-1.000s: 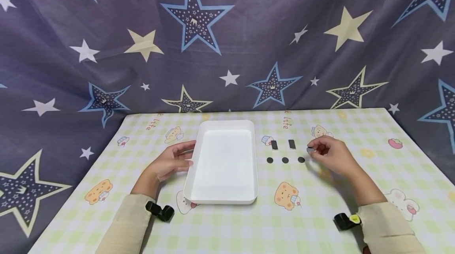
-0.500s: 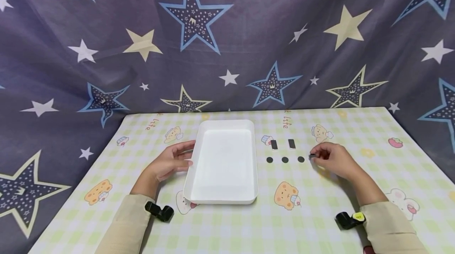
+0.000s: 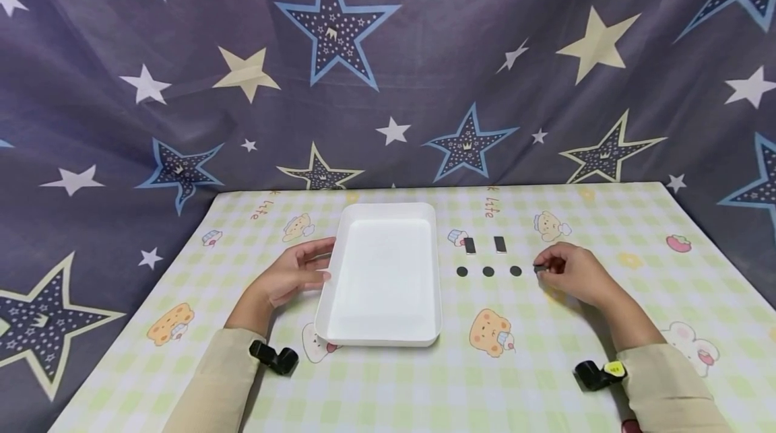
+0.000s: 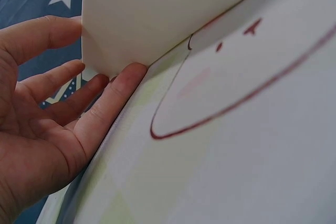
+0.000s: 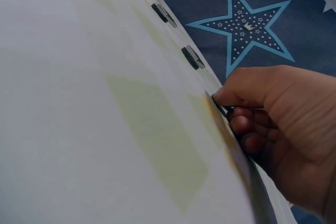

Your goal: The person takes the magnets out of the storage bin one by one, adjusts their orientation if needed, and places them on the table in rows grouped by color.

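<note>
Checked cartoon tablecloth (image 3: 388,386) before star-patterned blue curtain (image 3: 182,49)

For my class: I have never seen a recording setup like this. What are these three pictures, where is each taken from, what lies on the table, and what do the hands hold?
A person works with bare hands and wears three cameras. The wide picture comes from the head, looking down at a table with a checked cartoon cloth. The two close pictures come from cameras strapped to each wrist.

On the cloth stands an empty white tray. Right of it lie two dark rectangular pieces and, nearer the person, a row of three dark round discs.

The left hand rests open with its fingers against the tray's side. The right hand pinches a small dark piece at the cloth, at the right end of that row.
</note>
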### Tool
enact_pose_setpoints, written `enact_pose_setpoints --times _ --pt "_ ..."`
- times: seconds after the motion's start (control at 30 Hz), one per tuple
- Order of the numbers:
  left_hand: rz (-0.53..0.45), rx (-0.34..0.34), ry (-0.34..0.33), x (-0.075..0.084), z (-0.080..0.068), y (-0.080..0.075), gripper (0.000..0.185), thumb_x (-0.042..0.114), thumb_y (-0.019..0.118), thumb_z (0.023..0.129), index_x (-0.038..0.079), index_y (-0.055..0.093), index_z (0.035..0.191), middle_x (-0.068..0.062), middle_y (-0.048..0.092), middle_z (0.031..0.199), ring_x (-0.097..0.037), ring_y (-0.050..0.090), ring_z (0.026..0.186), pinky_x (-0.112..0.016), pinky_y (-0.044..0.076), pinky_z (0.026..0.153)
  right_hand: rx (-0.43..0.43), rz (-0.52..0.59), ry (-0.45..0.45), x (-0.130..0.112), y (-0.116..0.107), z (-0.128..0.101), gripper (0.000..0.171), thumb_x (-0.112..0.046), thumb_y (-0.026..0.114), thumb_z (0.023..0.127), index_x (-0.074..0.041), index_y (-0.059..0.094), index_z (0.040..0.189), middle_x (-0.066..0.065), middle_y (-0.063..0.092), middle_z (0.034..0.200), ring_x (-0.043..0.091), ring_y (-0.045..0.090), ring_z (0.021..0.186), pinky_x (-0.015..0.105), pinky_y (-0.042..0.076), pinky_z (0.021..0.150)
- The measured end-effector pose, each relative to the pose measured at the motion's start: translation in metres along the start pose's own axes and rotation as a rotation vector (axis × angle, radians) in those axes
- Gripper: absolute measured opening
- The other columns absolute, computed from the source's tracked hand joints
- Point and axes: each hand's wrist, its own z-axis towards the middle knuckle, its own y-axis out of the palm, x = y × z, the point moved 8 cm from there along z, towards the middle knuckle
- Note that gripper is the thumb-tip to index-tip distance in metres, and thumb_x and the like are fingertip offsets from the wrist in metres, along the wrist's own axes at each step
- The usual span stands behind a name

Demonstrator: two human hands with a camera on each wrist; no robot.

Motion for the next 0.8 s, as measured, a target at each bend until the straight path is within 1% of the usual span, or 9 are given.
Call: enact_pose_setpoints --times 0.23,0.63,0.8 --pt "0.001 -0.001 -0.003 -0.0007 -0.0001 -0.0010 0.078 -0.009 0.066 0.082 0.000 0.030 0.151 -0.022 0.030 0.154 -0.034 0.044 0.132 -0.042 0.053 0.089 -0.002 -0.032 0.011 -0.0001 0.0003 0.0004 0.012 -0.001 0.073 0.082 -0.002 0.069 0.093 0.004 0.060 0.087 0.018 0.051 0.074 0.028 0.044 0.062" --pt "0.012 0.004 -0.001 -0.0035 0.0004 -0.0032 0.077 -0.009 0.066 0.083 0.000 0.031 0.151 -0.022 0.031 0.154 -0.034 0.044 0.132 -0.041 0.054 0.088 -0.004 0.009 0.026 0.0023 0.0014 -0.0005 0.013 -0.005 0.071 0.084 -0.002 0.069 0.097 0.004 0.060 0.083 0.018 0.050 0.070 0.028 0.044 0.059" --pt "0.024 -0.005 -0.007 -0.0045 0.0021 -0.0008 0.075 -0.007 0.065 0.085 0.000 0.030 0.151 -0.022 0.030 0.154 -0.035 0.043 0.133 -0.041 0.054 0.089 0.001 0.010 0.044 0.0024 -0.0019 -0.0035 0.016 -0.012 0.074 0.085 -0.003 0.069 0.098 0.003 0.061 0.083 0.018 0.050 0.070 0.028 0.043 0.058"
